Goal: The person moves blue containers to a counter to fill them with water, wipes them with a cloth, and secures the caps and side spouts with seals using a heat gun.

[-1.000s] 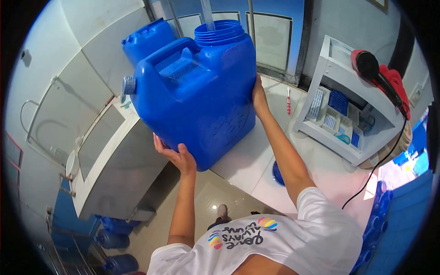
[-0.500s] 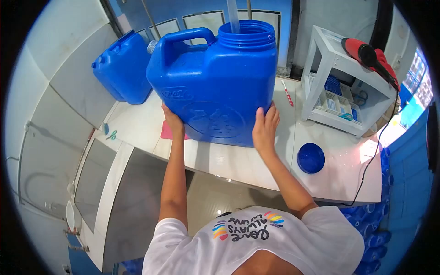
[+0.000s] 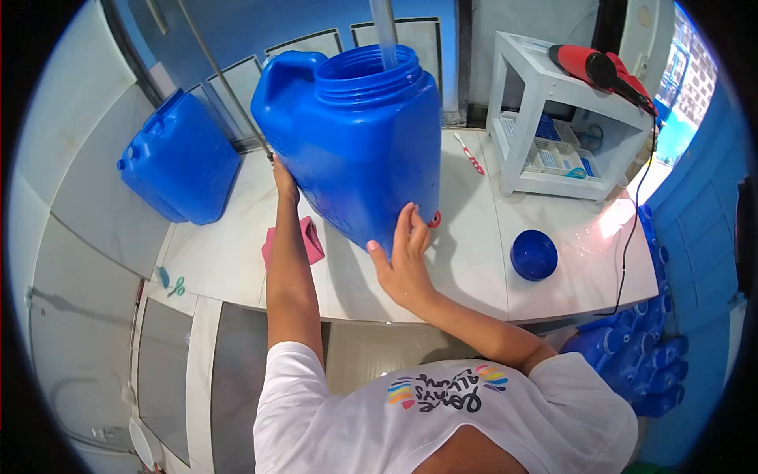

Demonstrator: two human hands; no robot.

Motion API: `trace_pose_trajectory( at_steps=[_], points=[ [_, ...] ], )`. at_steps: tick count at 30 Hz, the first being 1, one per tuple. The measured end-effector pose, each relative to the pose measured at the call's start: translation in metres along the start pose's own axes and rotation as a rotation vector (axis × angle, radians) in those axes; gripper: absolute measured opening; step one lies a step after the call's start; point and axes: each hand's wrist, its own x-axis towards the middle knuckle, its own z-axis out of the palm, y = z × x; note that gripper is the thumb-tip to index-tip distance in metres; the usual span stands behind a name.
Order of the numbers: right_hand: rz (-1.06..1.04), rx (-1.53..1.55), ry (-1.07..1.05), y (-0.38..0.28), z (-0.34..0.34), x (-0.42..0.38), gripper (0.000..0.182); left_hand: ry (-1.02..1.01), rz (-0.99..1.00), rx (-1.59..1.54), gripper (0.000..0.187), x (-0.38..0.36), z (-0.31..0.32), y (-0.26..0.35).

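A large blue jug [image 3: 347, 150] with a wide open mouth stands upright on the white counter [image 3: 466, 276], turned at an angle. A clear tube or stream comes down from above into its mouth; which of these it is I cannot tell. My left hand [image 3: 286, 183] lies against the jug's left side, its fingers mostly hidden behind it. My right hand [image 3: 404, 261] touches the near lower corner with its fingers apart. Beside my left forearm lies a pink cloth [image 3: 309, 241]. A round blue cap [image 3: 534, 255] rests on the counter to the right.
Another blue jug [image 3: 185, 162] leans at the back left. Small green scissors [image 3: 177, 287] lie at the left edge. A red and white toothbrush [image 3: 470, 154] lies near a white shelf [image 3: 553, 186], which holds trays and a red hair dryer [image 3: 588, 67] with a hanging cord.
The jug has turned, its handle side swinging away and its narrow side now nearer me. My right hand has moved left and lower along it. The view has shifted too.
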Motion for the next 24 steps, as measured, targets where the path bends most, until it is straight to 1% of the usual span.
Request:
trace_pose_trajectory(
  at_steps=[2, 4, 5, 6, 7, 8, 9, 10, 11, 12, 13, 14, 15, 16, 17, 18, 19, 20, 21, 22, 23, 24],
  points=[
    [0.043, 0.017, -0.03, -0.001, -0.001, 0.001, 0.077, -0.035, -0.016, -0.009, 0.057, 0.011, -0.004, -0.01],
    [-0.019, 0.059, 0.014, 0.004, -0.005, 0.001, 0.065, -0.029, 0.009, -0.01, 0.057, 0.017, -0.012, -0.023],
    [0.003, 0.061, 0.01, 0.011, -0.009, 0.002, 0.065, 0.035, -0.001, 0.038, 0.058, 0.0, 0.001, -0.011],
    [-0.015, 0.151, 0.019, 0.023, -0.015, 0.006, 0.057, 0.036, -0.02, 0.049, 0.058, -0.007, 0.0, -0.012],
    [-0.033, 0.237, 0.027, 0.038, -0.024, 0.011, 0.048, 0.029, -0.007, -0.013, 0.059, -0.014, 0.002, -0.013],
    [0.119, 0.316, 0.011, 0.057, -0.034, 0.019, 0.041, 0.024, 0.005, -0.079, 0.061, -0.022, 0.005, -0.018],
    [0.274, 0.392, -0.002, 0.077, -0.045, 0.024, 0.034, 0.029, -0.016, -0.074, 0.061, -0.04, 0.008, -0.025],
    [0.287, 0.389, -0.004, 0.102, -0.055, 0.025, 0.034, 0.046, -0.046, -0.155, 0.06, -0.066, 0.015, -0.03],
    [0.184, 0.181, -0.015, 0.129, -0.064, 0.028, 0.032, 0.061, -0.066, -0.239, 0.06, -0.092, 0.028, -0.034],
    [0.078, -0.026, -0.024, 0.146, -0.069, 0.029, 0.03, 0.12, 0.081, -0.03, 0.061, -0.132, 0.046, -0.04],
    [0.081, -0.026, -0.024, 0.151, -0.066, 0.028, 0.03, 0.161, 0.154, 0.061, 0.06, -0.168, 0.057, -0.056],
    [-0.016, -0.034, -0.151, 0.151, -0.061, 0.027, 0.03, 0.179, 0.133, 0.027, 0.062, -0.21, 0.087, -0.045],
    [-0.116, -0.04, -0.279, 0.153, -0.057, 0.027, 0.031, 0.267, 0.196, 0.14, 0.058, -0.232, 0.097, -0.055],
    [-0.121, -0.035, -0.28, 0.167, -0.046, 0.026, 0.031, 0.271, 0.202, 0.143, 0.058, -0.24, 0.106, -0.053],
    [-0.16, -0.156, -0.326, 0.187, -0.03, 0.027, 0.036, 0.311, 0.205, 0.113, 0.058, -0.243, 0.117, -0.045],
    [-0.206, -0.28, -0.369, 0.189, -0.025, 0.036, 0.041, 0.355, 0.212, 0.079, 0.057, -0.242, 0.125, -0.039],
    [-0.135, -0.262, -0.412, 0.188, -0.022, 0.039, 0.035, 0.363, 0.233, 0.072, 0.057, -0.243, 0.131, -0.032],
    [-0.156, -0.257, -0.407, 0.192, -0.016, 0.047, 0.035, 0.349, 0.229, 0.003, 0.056, -0.244, 0.135, -0.028],
    [-0.09, -0.307, -0.463, 0.195, -0.011, 0.052, 0.032, 0.336, 0.219, -0.062, 0.055, -0.244, 0.14, -0.026],
    [-0.017, -0.354, -0.523, 0.199, -0.007, 0.054, 0.029, 0.344, 0.227, -0.056, 0.055, -0.244, 0.142, -0.029],
    [-0.147, -0.397, -0.517, 0.2, -0.008, 0.055, 0.024, 0.402, 0.26, -0.003, 0.054, -0.242, 0.137, -0.036],
    [-0.147, -0.395, -0.518, 0.205, -0.005, 0.056, 0.024, 0.455, 0.289, 0.043, 0.053, -0.24, 0.137, -0.045]
  ],
)
